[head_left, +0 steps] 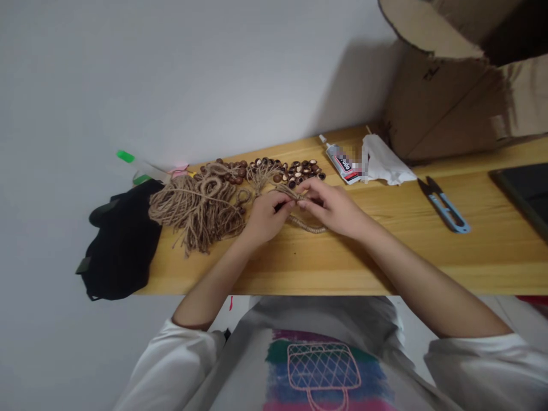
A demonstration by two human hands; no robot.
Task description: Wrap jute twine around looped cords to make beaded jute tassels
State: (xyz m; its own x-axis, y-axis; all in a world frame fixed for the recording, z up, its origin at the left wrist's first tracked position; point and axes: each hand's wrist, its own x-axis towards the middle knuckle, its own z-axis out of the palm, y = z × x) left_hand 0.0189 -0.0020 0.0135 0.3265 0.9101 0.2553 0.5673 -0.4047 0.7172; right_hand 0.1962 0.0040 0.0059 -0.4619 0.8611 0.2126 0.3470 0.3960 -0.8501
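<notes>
Twine [286, 190] between left hand [266, 217] and right hand [331, 208], both pinching it, wrapped length [309, 228] curving below.

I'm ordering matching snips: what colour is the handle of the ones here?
Light blue snips handle, best seen in the head view.

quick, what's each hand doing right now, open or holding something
Left hand: closed, pinching brown twine.
Right hand: closed, fingertips also pinching brown twine.

We see a cardboard box [445, 114] near the wall [214, 74]. Black cloth [124, 245] lies at our table's [334, 268] left end.
</notes>
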